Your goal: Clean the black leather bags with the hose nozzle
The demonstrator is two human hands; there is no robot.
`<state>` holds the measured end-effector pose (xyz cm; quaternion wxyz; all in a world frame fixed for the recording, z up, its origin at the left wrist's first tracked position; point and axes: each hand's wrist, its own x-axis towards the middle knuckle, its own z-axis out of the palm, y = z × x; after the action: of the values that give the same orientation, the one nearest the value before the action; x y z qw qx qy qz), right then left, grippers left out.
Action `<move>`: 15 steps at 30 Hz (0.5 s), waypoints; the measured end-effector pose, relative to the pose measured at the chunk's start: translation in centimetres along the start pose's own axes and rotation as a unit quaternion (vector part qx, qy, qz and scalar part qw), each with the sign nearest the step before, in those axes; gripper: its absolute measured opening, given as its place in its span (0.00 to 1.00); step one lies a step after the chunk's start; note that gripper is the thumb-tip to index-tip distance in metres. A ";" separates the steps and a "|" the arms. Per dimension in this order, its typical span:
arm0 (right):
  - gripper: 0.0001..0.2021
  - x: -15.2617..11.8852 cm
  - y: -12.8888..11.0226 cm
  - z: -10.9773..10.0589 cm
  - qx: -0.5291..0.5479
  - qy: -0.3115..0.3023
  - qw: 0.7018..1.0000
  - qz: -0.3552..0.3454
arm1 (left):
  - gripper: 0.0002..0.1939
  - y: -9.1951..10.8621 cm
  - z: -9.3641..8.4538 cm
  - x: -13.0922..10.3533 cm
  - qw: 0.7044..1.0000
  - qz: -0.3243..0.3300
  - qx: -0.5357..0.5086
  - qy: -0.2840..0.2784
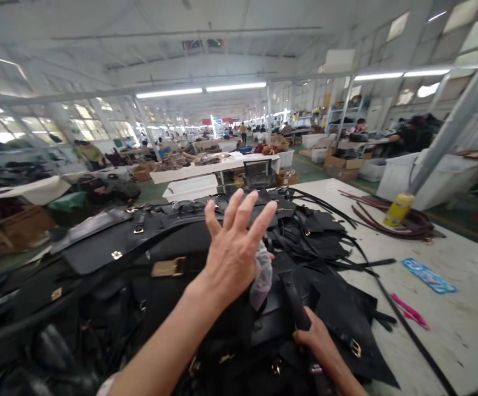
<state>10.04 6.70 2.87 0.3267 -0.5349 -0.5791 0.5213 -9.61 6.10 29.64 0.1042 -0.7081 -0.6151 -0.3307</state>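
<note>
black bags (181,245) across the near scene, gold-toned buckle (178,267) on one, off-white table (449,341) to the right, blue-and-white patterned card (428,276), bright pink tool (411,312), yellow bottle (399,210), brown straps (414,228), white bin (399,179) far right

- On the right part of the white table with dark marks (476,313): slim pink tool (411,312), lying near to blue rectangular printed card (428,275).
- Farther back on it: loose coil of brown flat straps (419,228), with yellow cylindrical bottle (399,210) standing at the coil.
- Behind the table: black chair with mesh back (258,168), open brown cardboard box (344,167), large white bin (401,175).
- Overhead: long white tube lamps (236,87).
</note>
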 end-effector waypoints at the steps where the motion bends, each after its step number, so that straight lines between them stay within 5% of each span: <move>1: 0.10 -0.5 0.1 -0.7 0.007 0.010 1.000 0.001 | 0.38 0.7 2.4 -0.3 0.996 0.068 0.053 -0.011; 2: 0.10 -1.1 0.2 -1.5 0.010 0.024 1.000 0.005 | 0.42 0.9 5.2 -1.1 0.992 0.082 0.093 -0.030; 4: 0.10 -2.3 0.8 -3.3 0.004 0.063 0.998 0.023 | 0.45 0.3 11.3 -4.4 0.988 -0.008 0.105 -0.117; 6: 0.13 -3.4 1.5 -4.8 -0.012 0.102 0.994 0.047 | 0.39 -1.3 16.7 -8.7 0.965 -0.093 0.081 -0.231; 8: 0.17 -4.3 2.2 -6.1 -0.027 0.133 0.989 0.066 | 0.32 -3.0 20.4 -12.8 0.952 -0.079 0.043 -0.291; 11: 0.23 -5.5 2.6 -7.4 -0.054 0.166 0.984 0.042 | 0.30 -4.3 22.2 -15.7 0.961 -0.069 0.010 -0.266; 15: 0.24 -7.2 2.2 -8.9 -0.094 0.170 0.980 0.028 | 0.25 -3.5 21.3 -13.9 0.972 -0.102 -0.065 -0.201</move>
<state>20.49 1.76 4.25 0.3536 -0.6603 -0.5463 0.3748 -6.01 7.48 4.27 -0.1022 -0.6986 -0.6697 -0.2301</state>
